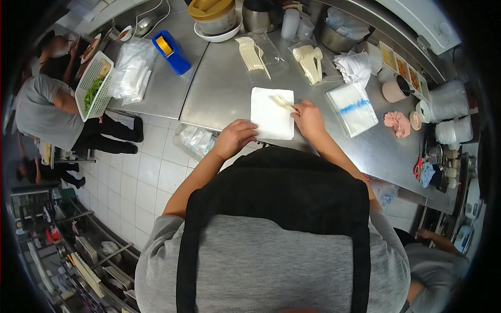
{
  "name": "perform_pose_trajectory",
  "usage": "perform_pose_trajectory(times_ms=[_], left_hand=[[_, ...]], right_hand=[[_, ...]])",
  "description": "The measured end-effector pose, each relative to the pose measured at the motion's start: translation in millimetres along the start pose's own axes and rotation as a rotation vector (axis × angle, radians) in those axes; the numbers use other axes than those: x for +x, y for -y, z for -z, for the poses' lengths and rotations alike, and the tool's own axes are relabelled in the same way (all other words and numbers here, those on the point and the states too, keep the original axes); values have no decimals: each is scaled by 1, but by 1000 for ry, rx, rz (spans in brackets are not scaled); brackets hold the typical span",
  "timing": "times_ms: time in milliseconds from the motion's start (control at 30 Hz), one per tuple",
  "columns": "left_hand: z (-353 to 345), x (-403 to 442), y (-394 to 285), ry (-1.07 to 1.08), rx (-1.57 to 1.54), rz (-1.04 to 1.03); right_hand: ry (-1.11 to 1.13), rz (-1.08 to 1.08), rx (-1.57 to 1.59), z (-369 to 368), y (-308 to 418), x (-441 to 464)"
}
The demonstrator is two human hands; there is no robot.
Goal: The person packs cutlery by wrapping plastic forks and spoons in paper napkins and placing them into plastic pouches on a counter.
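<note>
Steel worktop, w/ white paper lying flat nr front edge; clock read from paper's ctr. Pale cream plastic cutlery, slim, lies diag. over it twd 1 o'clock. R hand at 3, thumb + fingertips pinched on handle end. L hand at 8, fingers loosely bent, on paper's edge. Fork bundle at 11, blue tape dispenser at 10.

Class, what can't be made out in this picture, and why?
All in the head view:
Handle end of the plastic cutlery: hidden by the right hand.
Part of the white napkin's left edge: covered by the left hand.
Top of the gold-lidded tub: cut off by the upper edge.
Any lettering on the blue-banded plastic packet: too small.
</note>
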State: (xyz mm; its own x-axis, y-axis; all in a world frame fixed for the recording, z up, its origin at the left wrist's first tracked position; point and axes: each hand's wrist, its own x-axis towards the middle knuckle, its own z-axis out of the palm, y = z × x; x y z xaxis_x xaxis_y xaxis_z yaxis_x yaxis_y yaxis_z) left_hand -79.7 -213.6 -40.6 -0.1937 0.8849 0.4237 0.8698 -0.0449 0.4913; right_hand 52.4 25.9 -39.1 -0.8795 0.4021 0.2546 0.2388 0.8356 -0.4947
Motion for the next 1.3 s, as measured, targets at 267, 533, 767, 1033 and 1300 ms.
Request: perform_pose_trajectory(times_ms=[267, 533, 767, 1033, 1300], left_hand=[[-1, 7, 1, 2, 62, -52], [3, 8, -2, 0, 46, -62], [2, 7, 0, 24, 62, -71], [4, 20, -5, 27, 90, 56], [6, 67, 36, -95, -84, 309]], right_hand=[[50, 112, -53, 10, 23, 16], [151, 238, -13, -8, 22, 30], [149, 193, 46, -11, 23, 29], [176, 200, 120, 2, 26, 37], [403, 197, 85, 31, 24, 52]])
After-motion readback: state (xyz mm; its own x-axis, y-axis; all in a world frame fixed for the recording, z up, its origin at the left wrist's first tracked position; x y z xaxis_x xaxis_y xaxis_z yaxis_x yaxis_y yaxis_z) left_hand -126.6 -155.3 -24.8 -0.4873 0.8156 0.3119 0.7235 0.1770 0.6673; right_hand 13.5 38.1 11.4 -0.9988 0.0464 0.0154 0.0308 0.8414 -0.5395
